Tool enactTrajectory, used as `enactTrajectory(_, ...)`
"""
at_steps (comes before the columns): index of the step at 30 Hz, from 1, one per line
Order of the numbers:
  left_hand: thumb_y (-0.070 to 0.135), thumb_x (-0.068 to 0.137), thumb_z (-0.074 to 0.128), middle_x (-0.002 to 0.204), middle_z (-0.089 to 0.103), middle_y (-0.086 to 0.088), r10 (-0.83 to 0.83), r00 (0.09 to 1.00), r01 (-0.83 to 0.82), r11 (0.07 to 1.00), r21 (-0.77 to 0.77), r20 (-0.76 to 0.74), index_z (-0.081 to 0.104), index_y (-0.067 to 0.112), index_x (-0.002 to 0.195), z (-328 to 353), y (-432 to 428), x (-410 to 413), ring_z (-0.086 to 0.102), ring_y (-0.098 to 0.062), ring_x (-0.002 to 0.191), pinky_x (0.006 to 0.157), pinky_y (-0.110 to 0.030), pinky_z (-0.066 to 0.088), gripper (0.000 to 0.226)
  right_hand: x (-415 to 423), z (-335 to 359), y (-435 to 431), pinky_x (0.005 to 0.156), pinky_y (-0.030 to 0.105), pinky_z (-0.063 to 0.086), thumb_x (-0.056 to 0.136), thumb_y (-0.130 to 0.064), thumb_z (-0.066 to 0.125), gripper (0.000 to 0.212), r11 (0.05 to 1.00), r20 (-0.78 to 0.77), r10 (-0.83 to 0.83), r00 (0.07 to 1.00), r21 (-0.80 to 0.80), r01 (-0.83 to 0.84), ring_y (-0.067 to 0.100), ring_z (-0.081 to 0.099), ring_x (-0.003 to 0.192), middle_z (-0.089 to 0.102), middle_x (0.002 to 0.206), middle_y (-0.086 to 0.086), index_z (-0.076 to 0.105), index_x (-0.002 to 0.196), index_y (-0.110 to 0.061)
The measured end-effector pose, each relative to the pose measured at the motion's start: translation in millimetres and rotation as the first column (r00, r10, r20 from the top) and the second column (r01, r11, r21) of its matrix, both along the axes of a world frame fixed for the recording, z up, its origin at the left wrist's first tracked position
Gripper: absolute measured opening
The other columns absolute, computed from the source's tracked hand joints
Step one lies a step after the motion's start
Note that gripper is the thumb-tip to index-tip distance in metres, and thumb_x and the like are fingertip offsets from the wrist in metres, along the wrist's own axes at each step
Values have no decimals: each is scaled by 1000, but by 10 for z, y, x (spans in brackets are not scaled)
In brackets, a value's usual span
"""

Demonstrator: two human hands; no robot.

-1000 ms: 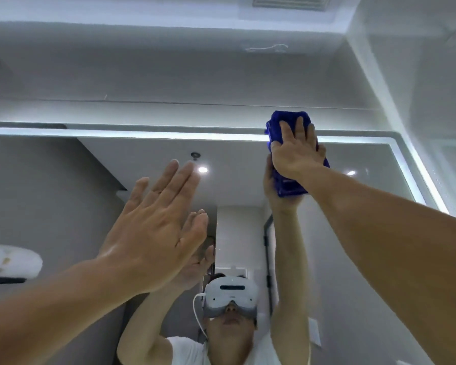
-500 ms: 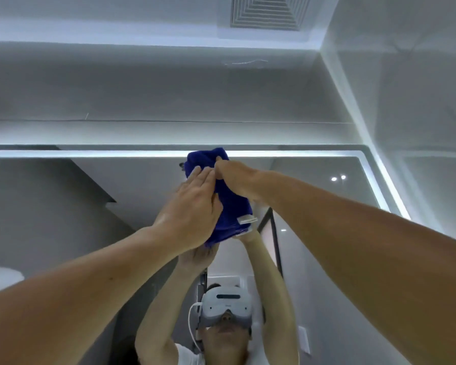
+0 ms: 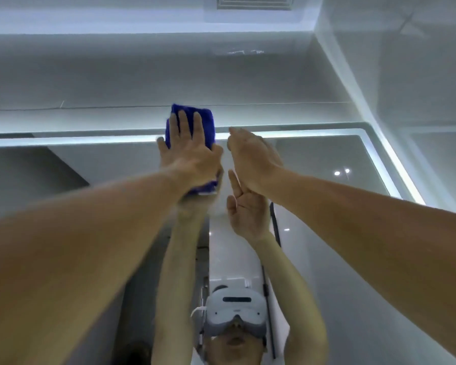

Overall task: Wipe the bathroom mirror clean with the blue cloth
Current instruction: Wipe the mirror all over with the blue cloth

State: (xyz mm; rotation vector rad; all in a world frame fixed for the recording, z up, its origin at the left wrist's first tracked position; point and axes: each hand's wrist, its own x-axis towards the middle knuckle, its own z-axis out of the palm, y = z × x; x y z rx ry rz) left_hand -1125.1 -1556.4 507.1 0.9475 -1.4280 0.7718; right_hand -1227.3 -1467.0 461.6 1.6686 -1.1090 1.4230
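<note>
The blue cloth (image 3: 206, 119) lies folded against the top edge of the mirror (image 3: 327, 159), partly over its lit border. My left hand (image 3: 190, 154) presses it flat with straight fingers, the thumb at the cloth's right side. My right hand (image 3: 250, 159) is just right of the cloth, apart from it, fingers relaxed and holding nothing. The glass reflects both arms, the open right palm and a person wearing a white headset.
A bright light strip (image 3: 63, 140) runs along the mirror's top and down its right side. Grey wall panels rise above it to a ceiling vent (image 3: 253, 2). The side wall (image 3: 419, 88) meets the mirror at the right.
The cloth went from my right hand to my left, which now presses it at the mirror's top edge. My right hand let go and drew off to the right.
</note>
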Motion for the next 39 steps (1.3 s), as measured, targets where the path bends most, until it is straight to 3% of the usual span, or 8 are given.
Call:
enactTrajectory(5, 45, 95, 33, 164, -9, -2, 88, 982, -83, 996, -32, 166, 2, 20, 156, 307, -56, 278, -12, -20, 150, 119, -51, 8, 73, -269, -297, -275, 119, 39, 3, 84, -46, 18, 73, 999, 36, 6, 999, -35, -5, 9, 2, 150, 8, 164, -10, 19, 155, -31)
enactTrajectory(13, 58, 87, -4, 157, -30, 1, 147, 911, -122, 989, -89, 385, -24, 23, 149, -1221, -121, 417, -26, -17, 146, 121, -42, -6, 73, -345, -451, -173, 110, 28, -2, 87, -47, 17, 70, 991, 57, -77, 995, -101, 83, 9, 2, 150, 7, 164, -11, 15, 155, -32)
enactTrajectory(19, 39, 94, 38, 162, -13, -14, 265, 923, -233, 962, -142, 278, 18, -3, 148, -14, 68, 315, -16, -29, 149, 121, -46, 1, 72, -468, -429, 4, 119, 36, 7, 96, -39, 34, 58, 989, 33, -112, 993, -90, 114, 8, 5, 149, 12, 163, -10, 27, 153, -30)
enactTrajectory(25, 48, 84, 30, 164, -3, -8, 110, 939, -86, 992, -87, 326, 4, 12, 155, 352, -92, 293, -3, -22, 151, 121, -46, 7, 84, -550, -362, 101, 118, 33, 10, 98, -37, 37, 52, 981, 6, -128, 992, -147, 128, 6, 9, 148, 17, 162, -9, 37, 149, -27)
enactTrajectory(31, 53, 79, 26, 157, -33, 3, 86, 827, -14, 991, -133, 556, -26, 24, 150, -1196, -25, 338, -28, -11, 145, 120, -35, -12, 92, -489, -647, 73, 118, 34, 11, 100, -33, 40, 50, 986, 39, -39, 998, -160, 45, 10, 13, 148, 19, 162, -9, 34, 150, -28)
enactTrajectory(35, 51, 82, 51, 163, 12, -8, 126, 635, 56, 976, -209, 762, 22, 9, 153, -2517, -67, 404, 10, -24, 150, 114, -44, 16, 88, -432, -885, 125, 120, 39, 15, 96, -38, 37, 54, 993, 99, 4, 995, -118, 8, 10, 15, 148, 21, 161, -7, 36, 149, -28)
enactTrajectory(37, 53, 84, 51, 162, 14, -8, 137, 571, 57, 977, -206, 810, 25, 8, 153, -2487, -101, 484, 13, -22, 149, 114, -43, 18, 86, -431, -1016, 138, 121, 40, 14, 90, -43, 30, 62, 996, 87, -28, 996, -79, 35, 11, 13, 148, 20, 162, -7, 35, 149, -29)
enactTrajectory(39, 54, 86, 41, 164, -8, -3, 209, 598, 42, 956, -291, 774, 4, 12, 156, -2066, -74, 553, -5, -16, 151, 122, -41, 10, 90, -473, -1087, 156, 121, 40, 14, 88, -44, 27, 64, 995, 61, -72, 996, -68, 76, 10, 12, 148, 20, 162, -9, 34, 149, -30)
